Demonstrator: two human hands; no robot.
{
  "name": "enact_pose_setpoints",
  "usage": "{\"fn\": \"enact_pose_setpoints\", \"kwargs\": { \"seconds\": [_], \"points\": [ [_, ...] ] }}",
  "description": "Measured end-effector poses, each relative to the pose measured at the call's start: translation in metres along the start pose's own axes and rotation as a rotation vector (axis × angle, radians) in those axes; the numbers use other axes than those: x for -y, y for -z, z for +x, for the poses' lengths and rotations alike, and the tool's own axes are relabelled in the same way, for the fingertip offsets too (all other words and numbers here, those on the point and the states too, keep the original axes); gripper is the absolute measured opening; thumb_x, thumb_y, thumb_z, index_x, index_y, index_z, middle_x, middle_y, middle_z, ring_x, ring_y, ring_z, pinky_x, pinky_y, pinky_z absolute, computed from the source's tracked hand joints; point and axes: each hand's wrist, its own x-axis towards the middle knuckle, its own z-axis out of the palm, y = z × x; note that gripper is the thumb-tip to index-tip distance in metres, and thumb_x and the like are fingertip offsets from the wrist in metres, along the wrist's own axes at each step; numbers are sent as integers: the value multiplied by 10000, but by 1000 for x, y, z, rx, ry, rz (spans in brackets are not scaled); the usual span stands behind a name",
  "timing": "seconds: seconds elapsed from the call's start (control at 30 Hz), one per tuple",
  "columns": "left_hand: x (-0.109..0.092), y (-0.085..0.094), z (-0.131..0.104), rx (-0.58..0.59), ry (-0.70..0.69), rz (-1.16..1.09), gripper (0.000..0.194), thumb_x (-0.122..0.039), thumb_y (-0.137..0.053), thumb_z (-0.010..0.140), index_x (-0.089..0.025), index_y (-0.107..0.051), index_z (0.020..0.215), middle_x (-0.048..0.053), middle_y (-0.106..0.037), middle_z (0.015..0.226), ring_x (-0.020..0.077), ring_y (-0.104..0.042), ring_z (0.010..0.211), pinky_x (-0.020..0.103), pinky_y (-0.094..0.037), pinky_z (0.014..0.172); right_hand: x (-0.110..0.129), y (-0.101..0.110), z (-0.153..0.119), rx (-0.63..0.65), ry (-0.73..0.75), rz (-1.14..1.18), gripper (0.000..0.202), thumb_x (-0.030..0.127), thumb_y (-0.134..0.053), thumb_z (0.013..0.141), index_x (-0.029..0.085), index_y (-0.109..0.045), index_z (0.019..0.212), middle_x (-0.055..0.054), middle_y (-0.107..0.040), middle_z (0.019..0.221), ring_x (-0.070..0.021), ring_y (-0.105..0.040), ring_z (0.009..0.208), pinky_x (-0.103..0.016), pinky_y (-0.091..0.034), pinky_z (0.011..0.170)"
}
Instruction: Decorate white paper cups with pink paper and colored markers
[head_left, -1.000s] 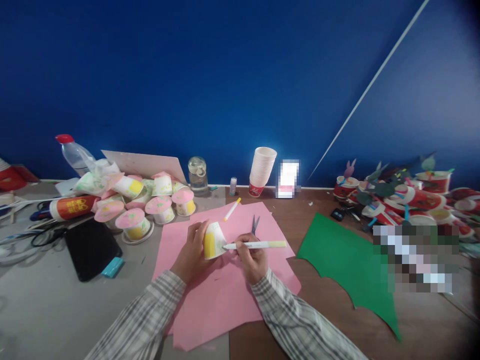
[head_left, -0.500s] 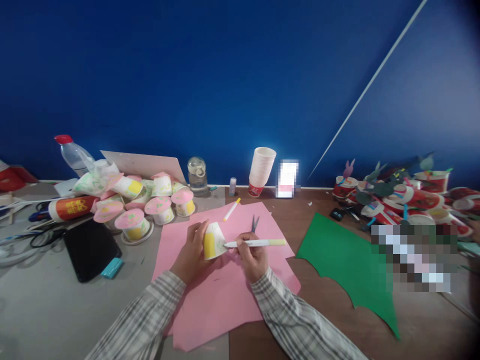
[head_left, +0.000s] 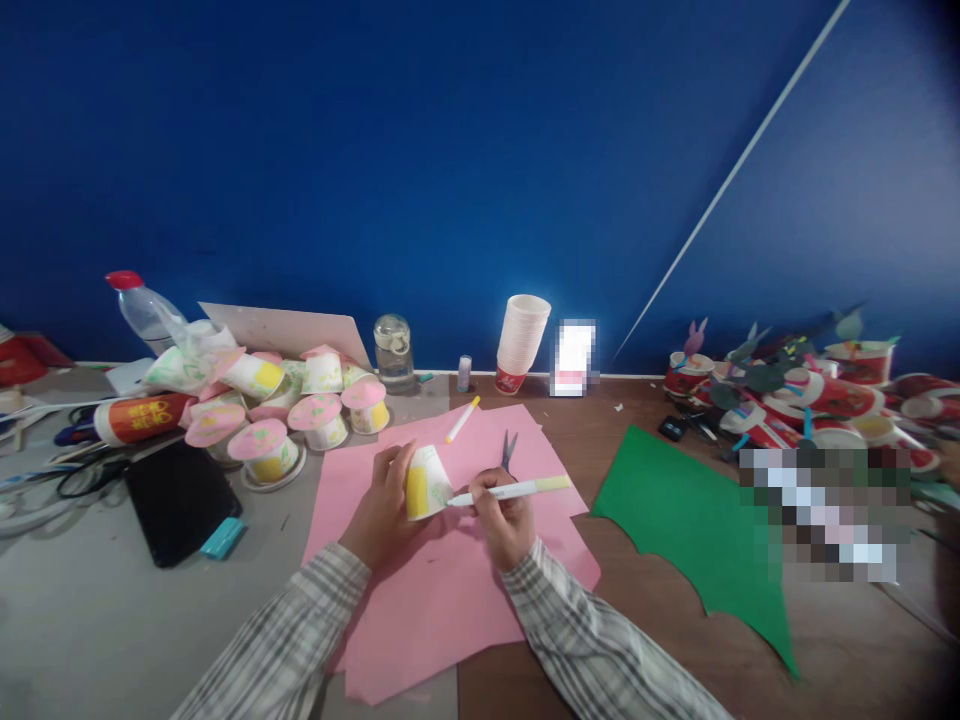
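Observation:
My left hand point(head_left: 386, 505) is closed round a white paper cup point(head_left: 433, 484) with a yellow patch and faint green marks. The cup lies on its side above pink paper point(head_left: 442, 610). Pinched in my right hand point(head_left: 506, 515) is a white marker point(head_left: 517, 491) with a pale yellow end, and its tip meets the lower right of the cup's wall. Scissors point(head_left: 509, 450) lie just beyond my right hand, their handles partly hidden by it. Farther back on the pink paper rests a second marker point(head_left: 463, 420) with a yellow end.
Decorated cups with pink tops point(head_left: 259, 440), a black tablet point(head_left: 184, 500) and a bottle point(head_left: 146, 310) stand or lie left. At the back are a glass jar point(head_left: 394, 352) and stacked cups point(head_left: 522, 340). Green paper point(head_left: 694, 530) and a pile of red cups point(head_left: 832, 395) are on the right.
The marker in my right hand has tilted, its tip now slightly lower on the cup and its far end a little higher. My left hand and the cup have barely moved.

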Motion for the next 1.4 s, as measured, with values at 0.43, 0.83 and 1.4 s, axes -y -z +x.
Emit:
{"fn": "enact_pose_setpoints", "kwargs": {
  "seconds": [0.43,0.83,1.4],
  "points": [
    [-2,1,-1,11,20,0,907,-502,-691,549,-243,-200,1266,116,-380,1160,305,-424,1079,524,-471,852,7,-1,-1,-1,17,33,160,293,-545,713,181,-577,603,52,-549,430,-93,-471,373,-182,-390,381],
    [-2,-1,0,14,31,4,881,-430,-700,560,-271,-191,1261,82,-366,1144,281,-422,1089,502,-461,882,5,2,-4,80,94,-83,159,303,-555,723,187,-621,636,24,-591,532,-135,-546,475,-225,-436,456],
    [-4,0,0,12,28,-1,887,-426,-710,550,-254,-205,1259,99,-369,1155,288,-439,1065,502,-471,858,0,3,-2,110,109,-147,162,307,-549,728,186,-637,666,15,-603,565,-153,-580,530,-231,-461,468]
  ]
}}
